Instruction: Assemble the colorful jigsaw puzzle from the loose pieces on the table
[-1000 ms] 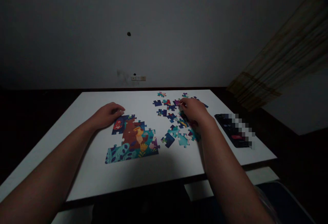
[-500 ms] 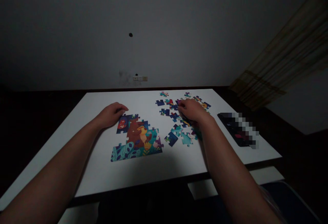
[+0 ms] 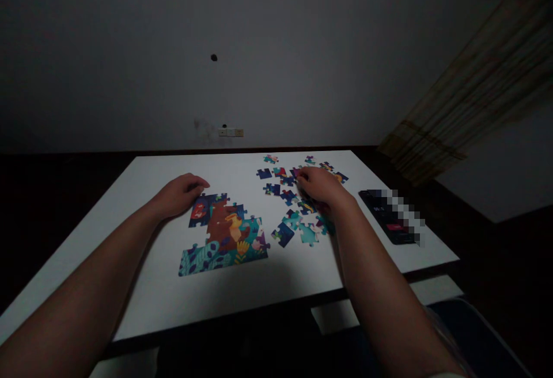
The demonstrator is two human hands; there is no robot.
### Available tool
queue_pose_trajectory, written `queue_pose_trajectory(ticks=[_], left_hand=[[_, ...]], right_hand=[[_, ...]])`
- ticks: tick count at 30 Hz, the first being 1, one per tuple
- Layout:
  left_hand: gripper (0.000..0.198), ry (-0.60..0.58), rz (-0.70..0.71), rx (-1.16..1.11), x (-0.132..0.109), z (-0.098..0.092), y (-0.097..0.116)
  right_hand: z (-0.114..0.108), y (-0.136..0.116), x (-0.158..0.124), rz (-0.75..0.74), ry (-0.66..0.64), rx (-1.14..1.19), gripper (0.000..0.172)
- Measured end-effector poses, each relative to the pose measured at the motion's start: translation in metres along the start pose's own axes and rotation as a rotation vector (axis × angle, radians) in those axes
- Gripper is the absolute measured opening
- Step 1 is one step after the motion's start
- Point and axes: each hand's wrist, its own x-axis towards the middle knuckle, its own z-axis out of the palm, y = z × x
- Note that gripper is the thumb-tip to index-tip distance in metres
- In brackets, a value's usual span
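A partly joined jigsaw puzzle (image 3: 233,234), with a brown bear, a yellow animal and leaves on it, lies flat on the white table (image 3: 173,309). My left hand (image 3: 179,193) rests at its upper left corner, fingers loosely stretched and thumb a little apart, holding nothing. To the right is a spread of loose puzzle pieces (image 3: 308,234), dark blue, teal and purple. Over these is my right hand (image 3: 319,184), its fingers curled down beside a purple piece (image 3: 296,172). Whatever its fingertips hold, if anything, is hidden. My right hand and forearm cover some pieces.
A dark phone (image 3: 384,216) with a lit screen, partly blurred out, lies on the table's right side. Beyond the far edge stands a grey wall (image 3: 276,78) with sockets (image 3: 230,132). A striped curtain (image 3: 453,95) hangs at the right.
The whole view has shifted slightly, so the table and puzzle appear a little further left. Both hands stay at about the same places over the puzzle and the loose pieces.
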Motion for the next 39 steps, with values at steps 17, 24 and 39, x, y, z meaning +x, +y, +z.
queue_pose_trajectory(ticks=[17,24,39], left_hand=[[0.063,-0.003,-0.008,-0.033,0.001,-0.003,0.003],[0.063,0.008,-0.030,-0.047,0.001,-0.002,0.002],[0.064,-0.021,-0.041,-0.033,0.002,-0.003,0.004]], right_hand=[[0.011,-0.047,0.003,-0.135,-0.107,-0.010,0.033],[0.011,-0.043,0.003,-0.123,-0.093,-0.008,0.031],[0.010,-0.045,0.002,-0.105,-0.130,-0.014,0.034]])
